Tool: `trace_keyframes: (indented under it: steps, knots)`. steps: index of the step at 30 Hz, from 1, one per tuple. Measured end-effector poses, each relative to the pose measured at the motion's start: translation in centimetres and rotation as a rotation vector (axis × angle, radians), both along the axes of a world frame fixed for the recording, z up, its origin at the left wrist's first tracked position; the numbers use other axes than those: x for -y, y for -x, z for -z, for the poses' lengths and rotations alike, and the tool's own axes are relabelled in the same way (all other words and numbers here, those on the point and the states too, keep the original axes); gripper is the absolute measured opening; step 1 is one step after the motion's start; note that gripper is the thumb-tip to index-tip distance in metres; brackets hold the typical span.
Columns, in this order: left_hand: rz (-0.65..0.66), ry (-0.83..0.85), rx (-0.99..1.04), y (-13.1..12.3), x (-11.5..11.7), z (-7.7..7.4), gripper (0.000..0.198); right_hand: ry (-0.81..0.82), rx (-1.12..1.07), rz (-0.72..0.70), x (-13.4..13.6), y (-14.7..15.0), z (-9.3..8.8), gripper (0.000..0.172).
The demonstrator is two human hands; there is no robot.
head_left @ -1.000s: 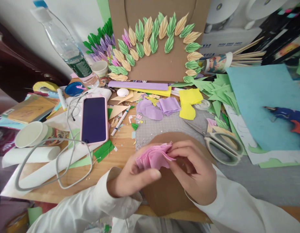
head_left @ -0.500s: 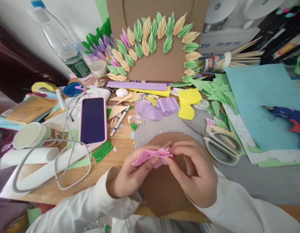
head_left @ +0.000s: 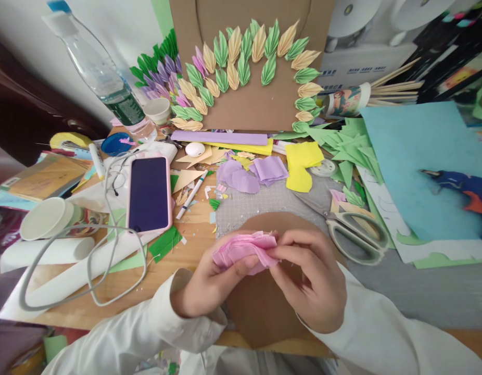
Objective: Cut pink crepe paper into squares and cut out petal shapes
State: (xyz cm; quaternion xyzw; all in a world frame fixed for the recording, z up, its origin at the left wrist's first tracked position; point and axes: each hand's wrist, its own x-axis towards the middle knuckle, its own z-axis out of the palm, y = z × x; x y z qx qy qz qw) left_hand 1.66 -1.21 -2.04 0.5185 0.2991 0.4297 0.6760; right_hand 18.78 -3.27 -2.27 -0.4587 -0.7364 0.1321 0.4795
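Note:
A layered stack of pink crepe paper point(head_left: 241, 251) is between my two hands, above a round brown cardboard piece point(head_left: 264, 312). My left hand point(head_left: 213, 281) grips its left side, thumb on the near face and fingers behind. At the right edge, my right hand point(head_left: 311, 276) pinches the paper layers between thumb and fingertips. Purple crepe paper pieces point(head_left: 244, 178) and yellow crepe paper point(head_left: 303, 161) lie just beyond my hands. Scissors point(head_left: 356, 234) rest to the right of the cardboard.
A brown board point(head_left: 241, 109) with green and tan pleated paper leaves stands at the back. Left are a phone point(head_left: 149, 195), a looped cable point(head_left: 90, 281), a paper cup point(head_left: 48, 219) and a bottle point(head_left: 108, 83). A blue glue gun point(head_left: 459, 185) lies on blue paper point(head_left: 413, 140) at right.
The pink paper has tilted so more of its near face shows, and its layers are more spread. My right fingers have shifted slightly along its right edge.

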Motion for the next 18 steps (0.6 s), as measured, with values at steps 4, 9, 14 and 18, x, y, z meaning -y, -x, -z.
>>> trace_keyframes:
  steps: [4, 9, 14, 18]
  knots:
    - [0.062, 0.079, 0.061, 0.2, 0.1, 0.7, 0.030, -0.132, 0.105, 0.001, -0.1, -0.1, 0.0, 0.022]
    - [0.135, 0.150, 0.114, 0.3, 0.3, 1.0, 0.038, -0.214, 0.186, 0.024, -0.5, -0.3, -1.1, 0.021]
    - [0.119, 0.124, 0.156, 0.1, 0.3, 0.7, 0.030, -0.176, 0.130, 0.005, -0.5, -0.4, -0.9, 0.018]
    - [0.057, 0.023, 0.114, 0.1, 0.4, 0.2, 0.032, -0.098, 0.004, -0.009, -0.3, 0.0, -0.7, 0.022]
